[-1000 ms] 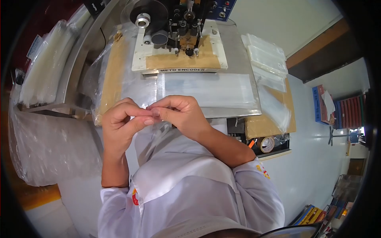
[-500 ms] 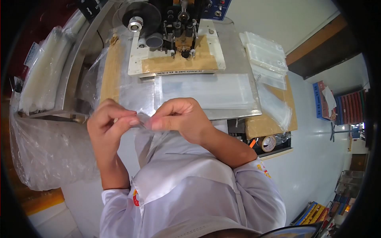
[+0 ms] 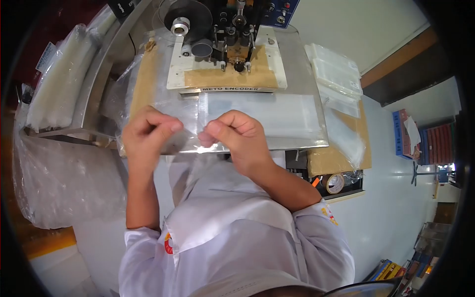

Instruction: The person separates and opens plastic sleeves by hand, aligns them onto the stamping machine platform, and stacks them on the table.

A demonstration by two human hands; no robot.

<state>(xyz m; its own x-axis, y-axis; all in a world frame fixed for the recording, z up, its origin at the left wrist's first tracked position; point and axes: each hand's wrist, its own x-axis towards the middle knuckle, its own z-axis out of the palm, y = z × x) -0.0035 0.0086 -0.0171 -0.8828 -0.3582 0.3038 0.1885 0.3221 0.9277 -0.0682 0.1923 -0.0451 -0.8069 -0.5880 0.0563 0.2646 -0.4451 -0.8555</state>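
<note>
My left hand (image 3: 148, 134) is closed, thumb against fingertips, over the front left of the metal work plate (image 3: 302, 144). What it pinches, if anything, is too faint to tell. Facing it, a short gap apart, my right hand (image 3: 241, 138) is also closed with thumb and fingers pressed together. Something thin and clear seems to show at its fingertips, but I cannot make it out. Behind my hands a stack of clear plastic bags (image 3: 262, 115) lies flat in front of the encoder machine (image 3: 227, 79).
More clear bags (image 3: 336, 72) are piled at the right, by brown cardboard (image 3: 329, 161). A tape roll (image 3: 334, 183) sits in a tray below. Bundled plastic bags (image 3: 62, 81) stand at the left, above a large plastic sack (image 3: 64, 178).
Between my hands the gap has widened; they were touching a second ago. A small clear piece seen between them half a second ago is no longer distinct. Both hands are slightly higher in view.
</note>
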